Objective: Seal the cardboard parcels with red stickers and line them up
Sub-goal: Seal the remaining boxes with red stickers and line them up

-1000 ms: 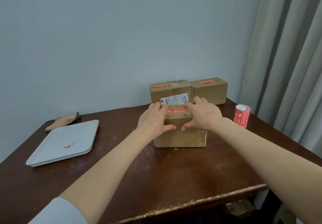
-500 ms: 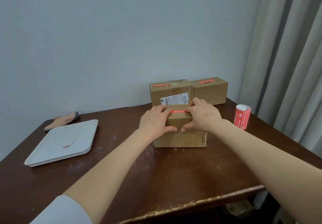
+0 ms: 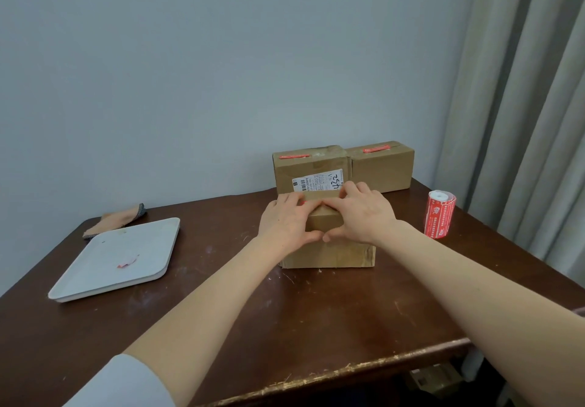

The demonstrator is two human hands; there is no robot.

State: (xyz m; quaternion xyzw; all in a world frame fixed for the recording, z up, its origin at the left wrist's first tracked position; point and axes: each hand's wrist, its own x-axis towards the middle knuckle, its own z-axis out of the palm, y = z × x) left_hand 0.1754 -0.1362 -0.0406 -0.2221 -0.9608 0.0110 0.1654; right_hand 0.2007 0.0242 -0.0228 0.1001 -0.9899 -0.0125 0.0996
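— Cardboard, brown: the near parcel (image 3: 329, 253) sits mid-desk (image 3: 285, 327), just in front of two others by the wall (image 3: 221, 74).

— And the hands?

— Both on it. The left hand (image 3: 286, 223) and right hand (image 3: 364, 216) lie across its top, fingers (image 3: 292, 199) stretched out and pressing, gripping nothing. The thumbs meet on the front face.

— The sticker?

— Hidden under the fingers, I think; only a red speck shows.

— The back pair?

— The labelled parcel (image 3: 308, 169) and the plain parcel (image 3: 384, 170) touch side by side, each with a red strip (image 3: 294, 156) on top.

— The roll?

— The sticker roll (image 3: 440, 215) stands upright on the right, apart from the parcels. A white tray (image 3: 95, 283) lies on the left.
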